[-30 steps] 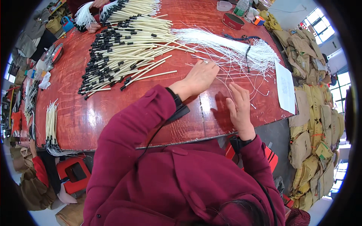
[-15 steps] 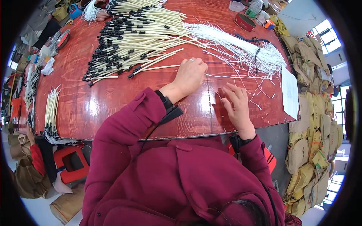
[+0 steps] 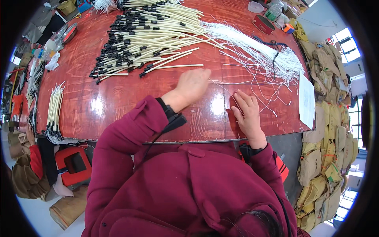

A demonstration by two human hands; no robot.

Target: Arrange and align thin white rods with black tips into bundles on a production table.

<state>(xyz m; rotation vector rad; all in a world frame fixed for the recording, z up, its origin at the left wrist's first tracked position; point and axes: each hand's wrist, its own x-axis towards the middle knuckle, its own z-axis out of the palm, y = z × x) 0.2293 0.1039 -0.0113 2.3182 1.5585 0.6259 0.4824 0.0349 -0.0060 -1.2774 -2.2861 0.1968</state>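
Observation:
My left hand point(image 3: 192, 86) is closed over the middle of the red table, its fingertips pinched at the end of a thin white cord point(image 3: 227, 83). From there the cord runs right toward a long bundle of white cords point(image 3: 252, 41) tied with a dark band. My right hand point(image 3: 247, 112) rests near the table's front, fingers apart, beside a loose strand. Beyond my left hand lies a wide pile of cream tubes point(image 3: 169, 45) with black end pieces. One single tube point(image 3: 179, 66) sticks out just past my left knuckles.
A small tied bunch of tubes point(image 3: 55, 108) lies at the table's left front edge. A white sheet point(image 3: 306, 100) lies at the right edge. Far right are a red round container point(image 3: 263, 24) and a plastic bottle point(image 3: 273, 12). A red stool point(image 3: 73, 166) stands below left.
My left hand has drawn left and toward me, away from the cord bundle, and the single tube's end now shows. My right hand has settled lower, fingers closer together. The view shifted slightly.

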